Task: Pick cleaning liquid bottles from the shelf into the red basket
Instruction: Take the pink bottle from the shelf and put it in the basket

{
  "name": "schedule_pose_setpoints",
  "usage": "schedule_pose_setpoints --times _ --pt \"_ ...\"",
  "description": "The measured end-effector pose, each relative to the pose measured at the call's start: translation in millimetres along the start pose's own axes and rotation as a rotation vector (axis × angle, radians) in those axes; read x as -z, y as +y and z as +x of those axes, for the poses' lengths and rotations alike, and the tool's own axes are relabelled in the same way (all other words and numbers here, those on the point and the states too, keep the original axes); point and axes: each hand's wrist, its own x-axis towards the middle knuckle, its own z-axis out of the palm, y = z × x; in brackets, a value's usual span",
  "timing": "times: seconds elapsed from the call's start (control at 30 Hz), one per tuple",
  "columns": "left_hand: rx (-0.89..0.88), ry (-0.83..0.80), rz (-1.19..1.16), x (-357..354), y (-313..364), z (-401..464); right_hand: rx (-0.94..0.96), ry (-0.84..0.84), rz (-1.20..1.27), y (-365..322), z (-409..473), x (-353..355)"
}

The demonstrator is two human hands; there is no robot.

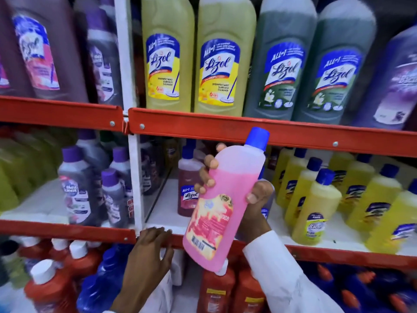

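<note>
My right hand grips a pink cleaning liquid bottle with a blue cap, held tilted in front of the middle shelf. Fingers wrap its left side and the thumb presses on its right. My left hand rests with spread fingers on the red front edge of the middle shelf, holding nothing. A dark red Lizol bottle stands just behind the pink one. The red basket is out of view.
Large yellow and green Lizol bottles fill the top shelf. Small yellow bottles crowd the middle shelf at right, purple-capped ones at left. Red bottles with white caps and blue bottles stand on the bottom shelf.
</note>
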Motion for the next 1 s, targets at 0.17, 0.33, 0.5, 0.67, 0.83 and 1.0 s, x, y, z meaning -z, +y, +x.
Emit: schedule_pose_setpoints --times 0.17,0.33,0.5,0.67,0.83,1.0 --pt "0.025 -0.006 0.014 0 3 0 0.115 0.213 -0.304 -6 -10 -7" --pt "0.032 -0.113 -0.065 22 20 0 0.239 0.505 -0.783 -1 -26 -17" --pt "-0.056 -0.186 -0.507 58 86 -14 0.152 0.551 -0.932 -8 -70 -14" --pt "-0.025 -0.157 -0.779 35 160 -40 -0.026 0.531 -0.939 -11 -132 -13" --pt "0.101 -0.298 -0.821 -21 181 -86 -0.239 0.547 -1.117 -19 -219 2" --pt "0.222 -0.509 -0.730 -96 183 -139 -0.468 0.551 -1.453 -8 -305 33"
